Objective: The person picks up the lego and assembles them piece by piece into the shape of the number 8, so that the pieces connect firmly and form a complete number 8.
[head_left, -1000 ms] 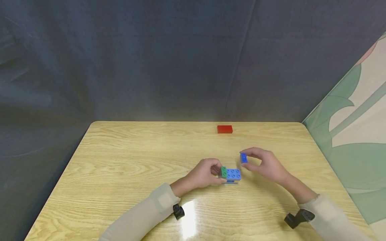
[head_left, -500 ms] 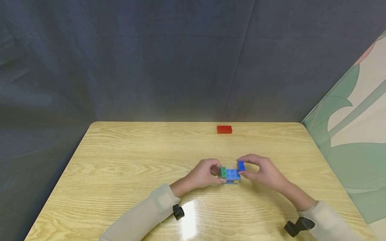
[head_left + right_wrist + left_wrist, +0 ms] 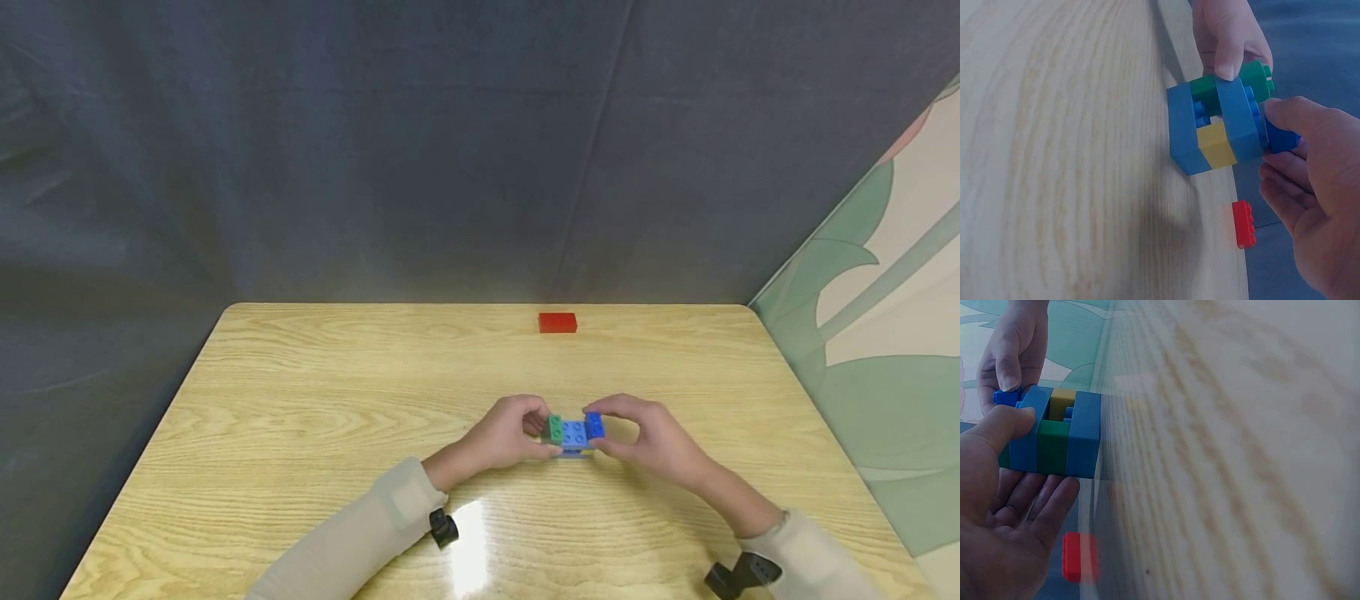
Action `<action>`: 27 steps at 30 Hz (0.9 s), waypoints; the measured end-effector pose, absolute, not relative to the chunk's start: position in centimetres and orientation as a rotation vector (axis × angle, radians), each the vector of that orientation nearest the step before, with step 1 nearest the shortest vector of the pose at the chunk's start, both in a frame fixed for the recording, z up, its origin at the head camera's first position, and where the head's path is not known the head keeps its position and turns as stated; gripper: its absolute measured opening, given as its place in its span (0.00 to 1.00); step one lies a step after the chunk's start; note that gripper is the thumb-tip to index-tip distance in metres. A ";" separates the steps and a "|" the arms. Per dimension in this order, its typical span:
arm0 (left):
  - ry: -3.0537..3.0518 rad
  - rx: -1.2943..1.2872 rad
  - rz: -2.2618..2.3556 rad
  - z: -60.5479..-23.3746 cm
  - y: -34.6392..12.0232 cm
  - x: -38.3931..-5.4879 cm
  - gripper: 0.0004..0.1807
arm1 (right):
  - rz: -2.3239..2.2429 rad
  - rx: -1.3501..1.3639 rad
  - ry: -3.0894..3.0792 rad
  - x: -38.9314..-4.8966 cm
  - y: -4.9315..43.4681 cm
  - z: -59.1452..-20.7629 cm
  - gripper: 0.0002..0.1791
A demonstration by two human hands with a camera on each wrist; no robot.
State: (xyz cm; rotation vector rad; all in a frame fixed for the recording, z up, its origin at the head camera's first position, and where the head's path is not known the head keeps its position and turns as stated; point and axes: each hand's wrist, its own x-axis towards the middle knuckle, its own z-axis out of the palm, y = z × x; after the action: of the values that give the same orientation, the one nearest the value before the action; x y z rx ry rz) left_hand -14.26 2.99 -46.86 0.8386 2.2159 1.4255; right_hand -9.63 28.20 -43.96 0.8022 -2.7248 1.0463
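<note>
A stack of toy building bricks stands on the table, and my left hand (image 3: 510, 433) grips its left end between thumb and fingers. In the right wrist view its lower light blue brick (image 3: 1186, 131) and upper light blue brick (image 3: 1238, 122) have a yellow brick (image 3: 1216, 145) and a green one between them, with a gap in the middle. Another small green brick (image 3: 555, 429) sits on top at the left end. My right hand (image 3: 652, 437) pinches a small dark blue brick (image 3: 594, 426) at the stack's top right end; whether its studs are fully pressed together is unclear.
A red brick (image 3: 557, 322) lies alone near the far edge of the wooden table (image 3: 337, 375). Behind the table hangs a dark curtain (image 3: 450, 167), and a leaf-patterned surface (image 3: 885, 400) borders the right side.
My right hand has moved left and toward me, bringing the dark blue brick from beside the stack onto its right end. The left hand keeps its grip in place.
</note>
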 end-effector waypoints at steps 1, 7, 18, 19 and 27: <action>2.214 0.840 1.426 -46.9 3.0 -14.3 0.13 | 1.045 0.808 -2.719 -9.6 28.2 -44.0 0.22; 2.212 0.843 1.431 -46.9 3.0 -14.2 0.13 | 1.042 0.819 -2.698 -9.5 28.1 -44.2 0.22; 2.200 0.851 1.442 -47.0 3.0 -14.2 0.13 | 1.054 0.793 -2.708 -9.3 28.1 -44.4 0.22; 2.200 0.849 1.442 -47.0 3.0 -14.2 0.13 | 1.060 0.792 -2.708 -9.3 28.1 -44.4 0.21; 2.199 0.850 1.450 -47.2 3.0 -14.3 0.13 | 1.054 0.793 -2.713 -9.1 28.1 -44.4 0.21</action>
State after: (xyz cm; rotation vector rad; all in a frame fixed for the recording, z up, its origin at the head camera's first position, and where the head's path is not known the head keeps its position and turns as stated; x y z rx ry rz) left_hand -14.32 2.97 -47.17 0.8495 2.1995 1.4499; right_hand -9.13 28.11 -44.39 0.7928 -2.7134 1.0544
